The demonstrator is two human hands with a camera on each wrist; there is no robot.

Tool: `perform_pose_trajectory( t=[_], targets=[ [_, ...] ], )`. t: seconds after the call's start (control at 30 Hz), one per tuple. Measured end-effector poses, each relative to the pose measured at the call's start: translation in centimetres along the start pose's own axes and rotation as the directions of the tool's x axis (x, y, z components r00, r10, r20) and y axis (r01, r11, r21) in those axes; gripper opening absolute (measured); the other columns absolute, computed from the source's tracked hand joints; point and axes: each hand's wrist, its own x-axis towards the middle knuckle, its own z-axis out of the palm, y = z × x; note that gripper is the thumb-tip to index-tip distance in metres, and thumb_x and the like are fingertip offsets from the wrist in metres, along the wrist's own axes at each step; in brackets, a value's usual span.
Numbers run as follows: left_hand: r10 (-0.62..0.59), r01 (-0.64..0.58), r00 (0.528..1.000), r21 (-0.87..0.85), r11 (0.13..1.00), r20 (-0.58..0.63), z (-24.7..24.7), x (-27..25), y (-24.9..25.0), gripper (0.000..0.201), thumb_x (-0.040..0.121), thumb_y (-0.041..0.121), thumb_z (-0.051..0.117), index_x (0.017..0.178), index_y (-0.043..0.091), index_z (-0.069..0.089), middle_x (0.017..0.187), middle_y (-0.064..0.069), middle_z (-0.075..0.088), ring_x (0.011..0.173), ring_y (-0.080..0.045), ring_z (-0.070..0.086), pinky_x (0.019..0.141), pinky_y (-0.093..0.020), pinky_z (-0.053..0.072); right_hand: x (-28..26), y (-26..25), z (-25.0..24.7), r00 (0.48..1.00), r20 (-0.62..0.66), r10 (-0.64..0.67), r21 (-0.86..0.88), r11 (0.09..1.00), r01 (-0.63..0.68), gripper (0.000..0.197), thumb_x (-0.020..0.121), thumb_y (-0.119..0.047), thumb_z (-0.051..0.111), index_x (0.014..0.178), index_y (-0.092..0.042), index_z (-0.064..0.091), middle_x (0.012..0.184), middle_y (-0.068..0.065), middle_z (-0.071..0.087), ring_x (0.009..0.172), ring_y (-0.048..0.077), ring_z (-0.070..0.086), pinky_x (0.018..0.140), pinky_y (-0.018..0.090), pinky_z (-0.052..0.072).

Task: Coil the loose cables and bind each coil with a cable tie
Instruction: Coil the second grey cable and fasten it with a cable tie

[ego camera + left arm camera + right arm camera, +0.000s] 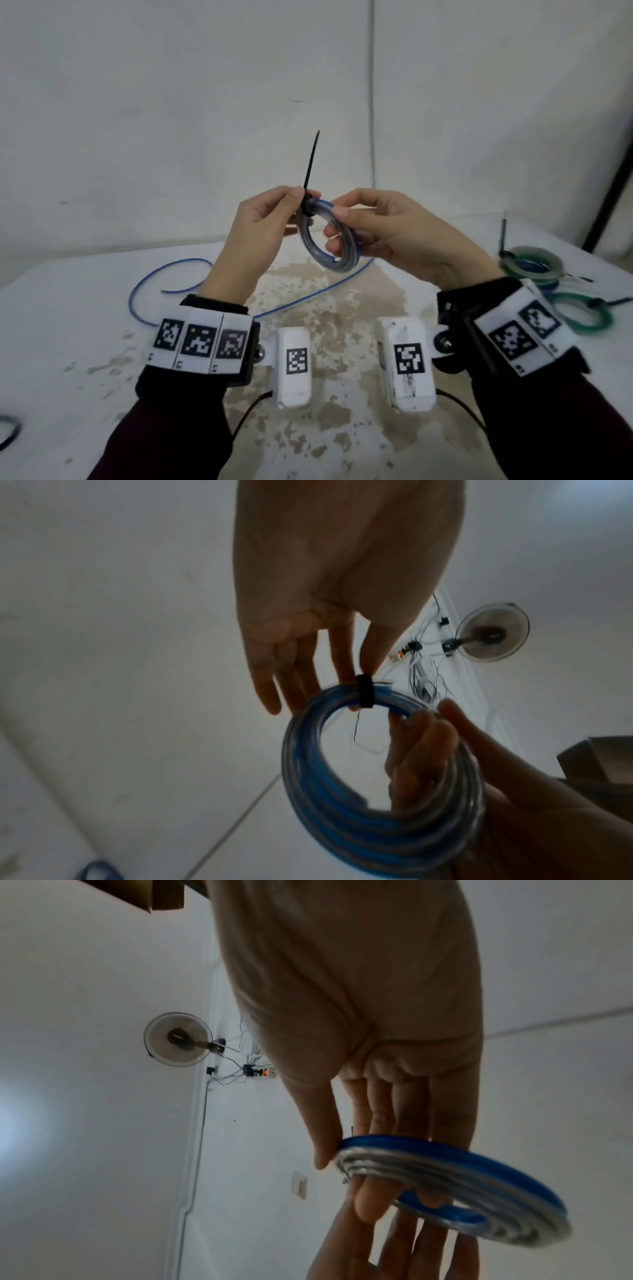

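Note:
I hold a blue-and-clear cable coil up above the table. A black cable tie is looped round the coil's upper left, its tail pointing up. My left hand pinches the tie right at the coil. My right hand grips the coil's right side, thumb on top and fingers through the ring. In the left wrist view the tie's band wraps the coil. The right wrist view shows the coil edge-on between my fingers.
A loose blue cable lies snaked across the white, stained table. Bound green and blue coils and another green coil lie at the right. A black loop sits at the left edge.

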Motion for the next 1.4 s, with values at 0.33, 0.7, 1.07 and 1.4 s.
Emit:
perform_pose_trajectory(
  t=[0.33, 0.7, 1.07, 1.4],
  targets=[
    [-0.506, 0.56, 0.828, -0.365, 0.744, 0.241, 11.0, -1.1, -5.6, 0.024, 0.098, 0.021, 0.044, 0.088, 0.015, 0.065, 0.069, 0.002, 0.067, 0.06, -0.01, 0.067, 0.07, -0.027, 0.046, -8.7, 2.7, -12.4, 0.826, -0.56, 0.064, -0.148, 0.973, -0.176, 0.007, 0.085, -0.012, 0.069, 0.085, -0.012, 0.062, 0.078, 0.014, 0.069, 0.059, 0.015, 0.064, 0.059, 0.022, 0.044],
    [-0.735, 0.689, 0.627, -0.623, 0.371, 0.257, 12.4, -2.6, -11.2, 0.038, 0.096, 0.019, 0.047, 0.068, 0.014, 0.074, 0.055, 0.003, 0.057, 0.046, -0.009, 0.056, 0.054, -0.021, 0.052, -11.2, 5.8, -23.0, 0.643, -0.746, 0.171, -0.371, 0.695, -0.616, 0.02, 0.074, -0.011, 0.08, 0.086, -0.012, 0.064, 0.079, 0.009, 0.065, 0.061, 0.019, 0.06, 0.057, 0.025, 0.054],
    [-0.752, 0.629, 0.629, -0.697, 0.344, 0.196, 11.7, -3.3, -12.1, 0.018, 0.096, 0.014, 0.047, 0.088, 0.008, 0.062, 0.056, -0.001, 0.055, 0.046, -0.01, 0.053, 0.065, -0.023, 0.052, -9.7, 7.7, -23.6, 0.642, -0.675, 0.363, -0.383, 0.571, -0.726, 0.033, 0.083, -0.023, 0.072, 0.105, 0.001, 0.065, 0.096, 0.016, 0.071, 0.09, 0.025, 0.069, 0.086, 0.04, 0.056],
    [-0.737, 0.607, 0.643, -0.725, 0.325, 0.207, 11.6, -3.4, -12.2, 0.018, 0.096, 0.013, 0.047, 0.088, 0.007, 0.062, 0.056, -0.002, 0.055, 0.046, -0.011, 0.054, 0.056, -0.02, 0.054, -9.1, 7.7, -22.9, 0.648, -0.679, 0.344, -0.59, 0.269, -0.761, 0.049, 0.072, -0.039, 0.08, 0.102, -0.003, 0.066, 0.101, 0.012, 0.068, 0.084, 0.023, 0.06, 0.079, 0.036, 0.05]
  ],
)
